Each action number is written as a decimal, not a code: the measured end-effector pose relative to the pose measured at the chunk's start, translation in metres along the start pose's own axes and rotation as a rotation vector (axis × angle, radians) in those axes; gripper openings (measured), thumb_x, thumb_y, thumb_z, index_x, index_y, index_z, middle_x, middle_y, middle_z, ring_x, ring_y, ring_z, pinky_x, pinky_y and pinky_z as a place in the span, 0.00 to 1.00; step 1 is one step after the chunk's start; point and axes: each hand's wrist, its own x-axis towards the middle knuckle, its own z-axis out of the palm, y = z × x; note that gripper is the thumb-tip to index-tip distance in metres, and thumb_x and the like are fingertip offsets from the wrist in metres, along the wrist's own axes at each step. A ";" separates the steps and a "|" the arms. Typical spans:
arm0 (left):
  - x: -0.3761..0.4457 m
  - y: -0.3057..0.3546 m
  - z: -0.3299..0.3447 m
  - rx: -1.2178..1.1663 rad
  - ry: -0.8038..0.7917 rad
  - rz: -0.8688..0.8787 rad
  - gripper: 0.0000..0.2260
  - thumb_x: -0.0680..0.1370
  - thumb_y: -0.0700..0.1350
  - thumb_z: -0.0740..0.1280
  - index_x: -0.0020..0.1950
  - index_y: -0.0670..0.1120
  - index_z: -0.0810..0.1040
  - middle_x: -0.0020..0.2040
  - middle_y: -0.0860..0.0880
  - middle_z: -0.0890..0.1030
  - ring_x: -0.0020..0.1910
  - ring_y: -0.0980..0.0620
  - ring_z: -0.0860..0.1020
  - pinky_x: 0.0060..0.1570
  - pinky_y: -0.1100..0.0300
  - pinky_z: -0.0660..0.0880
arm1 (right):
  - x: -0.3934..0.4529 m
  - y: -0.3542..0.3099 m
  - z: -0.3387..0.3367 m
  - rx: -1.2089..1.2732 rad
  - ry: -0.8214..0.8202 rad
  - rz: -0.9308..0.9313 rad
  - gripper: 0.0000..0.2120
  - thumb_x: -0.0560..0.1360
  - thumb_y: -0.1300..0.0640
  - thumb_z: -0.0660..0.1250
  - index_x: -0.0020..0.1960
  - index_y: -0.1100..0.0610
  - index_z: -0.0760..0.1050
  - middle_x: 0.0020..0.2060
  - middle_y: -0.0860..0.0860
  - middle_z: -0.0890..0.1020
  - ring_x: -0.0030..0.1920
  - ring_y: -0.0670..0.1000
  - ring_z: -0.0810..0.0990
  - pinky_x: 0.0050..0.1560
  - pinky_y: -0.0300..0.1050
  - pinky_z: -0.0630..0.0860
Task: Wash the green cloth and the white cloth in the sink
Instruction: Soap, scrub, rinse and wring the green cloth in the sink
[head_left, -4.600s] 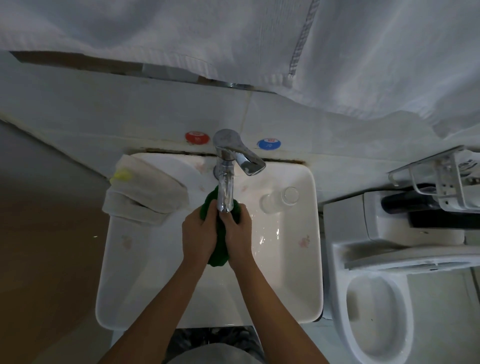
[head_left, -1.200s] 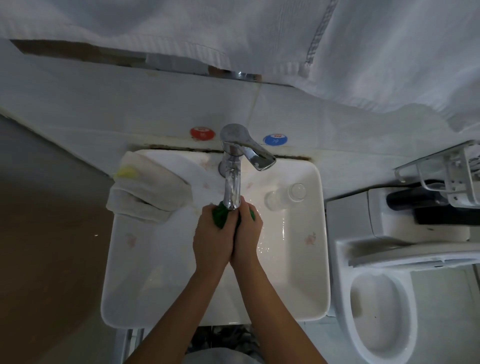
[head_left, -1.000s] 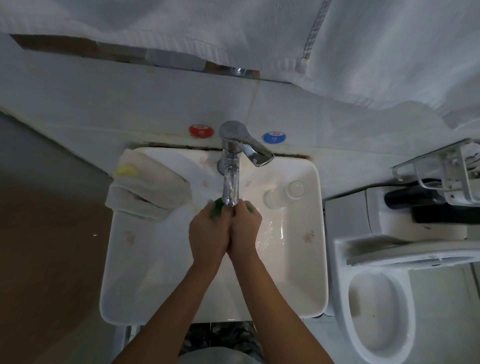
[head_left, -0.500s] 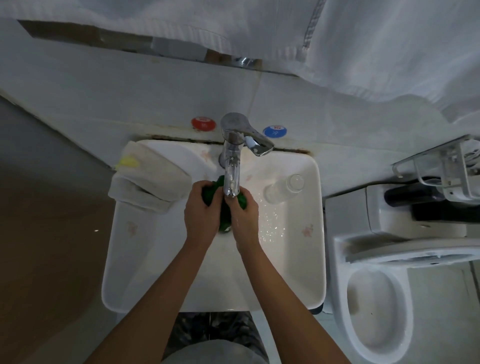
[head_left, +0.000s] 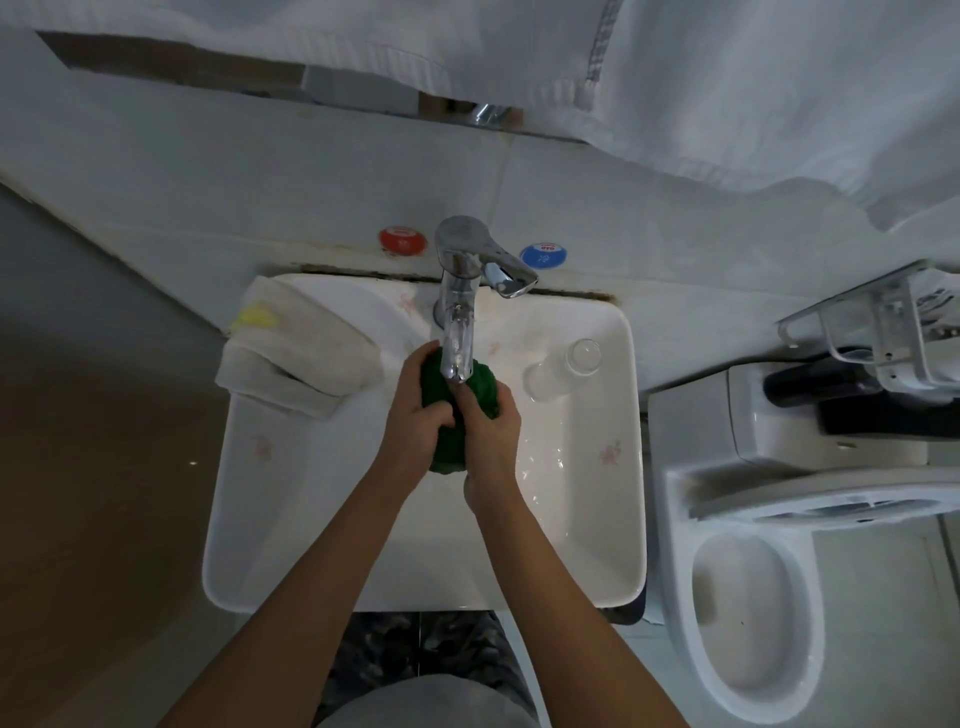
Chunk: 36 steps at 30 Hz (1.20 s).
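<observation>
The green cloth is bunched up under the chrome tap's spout, over the white sink. My left hand grips its left side and my right hand grips its right side; the two hands press it between them. Part of the cloth hangs below my palms. The white cloth, folded with a yellow tag, lies on the sink's back left corner, apart from both hands.
A clear glass lies on the sink's back right rim. A toilet stands right of the sink, with a wire rack above it. White towels hang overhead. Red and blue round stickers flank the tap.
My hands, pressed tightly together around the cloth a second ago, have drawn slightly apart and lower, so more of the green cloth shows between them and beneath the spout.
</observation>
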 end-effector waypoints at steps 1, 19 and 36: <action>0.000 -0.005 0.000 -0.023 0.029 -0.025 0.29 0.67 0.35 0.62 0.69 0.48 0.67 0.60 0.50 0.74 0.58 0.54 0.75 0.50 0.66 0.75 | 0.000 0.000 0.000 0.014 0.047 -0.012 0.11 0.74 0.57 0.71 0.55 0.56 0.77 0.48 0.57 0.82 0.50 0.55 0.82 0.54 0.56 0.80; -0.003 -0.022 0.018 0.194 0.391 -0.055 0.08 0.80 0.52 0.60 0.52 0.49 0.74 0.49 0.48 0.79 0.49 0.50 0.78 0.50 0.53 0.76 | -0.002 0.002 0.002 0.114 -0.028 0.024 0.22 0.73 0.50 0.71 0.64 0.45 0.70 0.58 0.49 0.77 0.58 0.50 0.78 0.60 0.51 0.77; 0.004 -0.027 0.015 0.286 0.417 -0.063 0.18 0.80 0.44 0.62 0.28 0.48 0.71 0.26 0.49 0.74 0.24 0.55 0.72 0.30 0.61 0.67 | 0.003 0.016 0.010 -0.047 0.147 -0.048 0.20 0.71 0.66 0.66 0.23 0.51 0.69 0.23 0.50 0.69 0.29 0.51 0.67 0.32 0.47 0.67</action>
